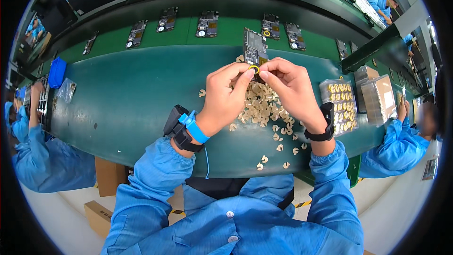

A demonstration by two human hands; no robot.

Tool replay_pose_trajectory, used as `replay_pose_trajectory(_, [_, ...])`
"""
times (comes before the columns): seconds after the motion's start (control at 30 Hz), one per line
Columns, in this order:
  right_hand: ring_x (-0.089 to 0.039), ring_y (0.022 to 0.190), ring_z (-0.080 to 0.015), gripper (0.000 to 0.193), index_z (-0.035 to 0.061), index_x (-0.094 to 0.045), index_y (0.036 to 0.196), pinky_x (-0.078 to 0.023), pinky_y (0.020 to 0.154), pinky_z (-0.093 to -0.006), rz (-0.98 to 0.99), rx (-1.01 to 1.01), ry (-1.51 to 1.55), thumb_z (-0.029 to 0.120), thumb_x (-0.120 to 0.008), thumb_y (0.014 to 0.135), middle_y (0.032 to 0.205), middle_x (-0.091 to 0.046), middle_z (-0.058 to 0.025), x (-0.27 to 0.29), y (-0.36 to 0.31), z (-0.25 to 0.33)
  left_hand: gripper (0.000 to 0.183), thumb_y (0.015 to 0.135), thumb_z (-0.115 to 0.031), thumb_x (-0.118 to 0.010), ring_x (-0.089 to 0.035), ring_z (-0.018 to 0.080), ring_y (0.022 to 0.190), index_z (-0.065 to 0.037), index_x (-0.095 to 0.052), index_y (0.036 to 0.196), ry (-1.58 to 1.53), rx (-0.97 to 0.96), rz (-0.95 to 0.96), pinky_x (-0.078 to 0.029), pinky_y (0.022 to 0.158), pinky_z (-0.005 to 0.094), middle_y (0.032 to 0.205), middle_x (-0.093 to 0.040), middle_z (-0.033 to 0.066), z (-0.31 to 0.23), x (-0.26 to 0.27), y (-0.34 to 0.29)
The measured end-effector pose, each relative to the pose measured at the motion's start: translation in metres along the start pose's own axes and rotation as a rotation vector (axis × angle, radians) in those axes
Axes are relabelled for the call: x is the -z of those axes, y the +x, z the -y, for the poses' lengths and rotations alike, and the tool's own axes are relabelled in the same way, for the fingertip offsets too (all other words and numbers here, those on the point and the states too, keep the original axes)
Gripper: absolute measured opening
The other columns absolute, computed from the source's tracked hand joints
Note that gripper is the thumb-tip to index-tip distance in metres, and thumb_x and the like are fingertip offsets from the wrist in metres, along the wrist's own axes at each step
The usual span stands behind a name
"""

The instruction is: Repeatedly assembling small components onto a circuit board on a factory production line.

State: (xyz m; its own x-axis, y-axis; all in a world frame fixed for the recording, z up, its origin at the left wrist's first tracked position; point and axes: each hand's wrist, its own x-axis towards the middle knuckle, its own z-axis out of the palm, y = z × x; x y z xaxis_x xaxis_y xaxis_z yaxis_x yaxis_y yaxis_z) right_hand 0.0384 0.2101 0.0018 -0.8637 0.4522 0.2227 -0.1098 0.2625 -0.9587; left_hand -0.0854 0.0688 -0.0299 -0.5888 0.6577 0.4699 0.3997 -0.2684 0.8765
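Between my hands is a dark circuit board (255, 43), its long end pointing away from me. A small yellow-rimmed round part (254, 67) sits at the board's near end. My left hand (227, 89) is closed, thumb and forefinger pinching at the left side of that part and the board's end. From the right, my right hand (291, 87) pinches there too, its thumb tip beside the yellow rim. The fingertips partly hide the board's lower edge. Under and around my hands lie many loose cream-coloured C-shaped pieces (262, 106), spread over the green work surface (127, 89).
Several circuit boards (207, 23) lie in a row on the green strip (186, 38) beyond. A clear tray (339, 106) of yellow-rimmed parts and clear boxes (379, 98) stand right. A blue bin (57, 72) and plastic bag (67, 89) lie left. Co-workers sit on both sides.
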Motion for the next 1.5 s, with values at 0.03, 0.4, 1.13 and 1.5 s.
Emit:
replay_pose_trajectory(0.03, [-0.061, 0.080, -0.0071, 0.014, -0.0058, -0.070, 0.104, -0.051, 0.072, -0.0240, 0.001, 0.050, -0.037, 0.007, -0.069, 0.100, 0.089, -0.066, -0.0022, 0.000, -0.001, -0.001, 0.015, 0.101, -0.006, -0.067, -0.063, 0.0071, 0.077, 0.006, -0.072, 0.107, 0.006, 0.032, 0.014, -0.051, 0.067, 0.0235, 0.090, -0.073, 0.0065, 0.000, 0.001, 0.001])
replay_pose_trajectory(0.4, [-0.057, 0.067, -0.0104, 0.009, -0.0039, -0.070, 0.093, -0.046, 0.061, -0.0267, -0.003, 0.166, -0.177, 0.004, -0.072, 0.088, 0.078, -0.063, -0.0055, 0.010, 0.003, -0.015, 0.013, 0.100, -0.003, -0.066, -0.064, 0.0072, 0.079, 0.008, -0.072, 0.105, 0.142, 0.045, 0.160, -0.052, 0.067, 0.0238, 0.091, -0.073, 0.0067, 0.001, 0.005, 0.005])
replay_pose_trajectory(1.13, [-0.056, 0.069, -0.0040, 0.007, -0.0029, -0.065, 0.092, -0.044, 0.059, -0.0227, -0.082, 0.059, 0.087, 0.004, -0.069, 0.093, 0.083, -0.064, 0.0006, 0.021, -0.007, -0.015, 0.013, 0.102, -0.003, -0.066, -0.068, 0.0082, 0.085, 0.009, -0.071, 0.107, -0.228, 0.180, 0.025, -0.054, 0.073, 0.0227, 0.096, -0.074, 0.0060, 0.001, 0.004, 0.008])
replay_pose_trajectory(1.5, [-0.055, 0.066, -0.0060, 0.016, -0.0031, -0.071, 0.101, -0.043, 0.057, -0.0233, -0.039, 0.173, -0.111, 0.008, -0.077, 0.092, 0.080, -0.061, -0.0057, 0.022, 0.000, -0.020, 0.015, 0.102, -0.003, -0.066, -0.069, 0.0104, 0.090, 0.009, -0.071, 0.110, -0.083, 0.165, 0.168, -0.057, 0.079, 0.0249, 0.101, -0.074, 0.0068, -0.004, 0.005, 0.004])
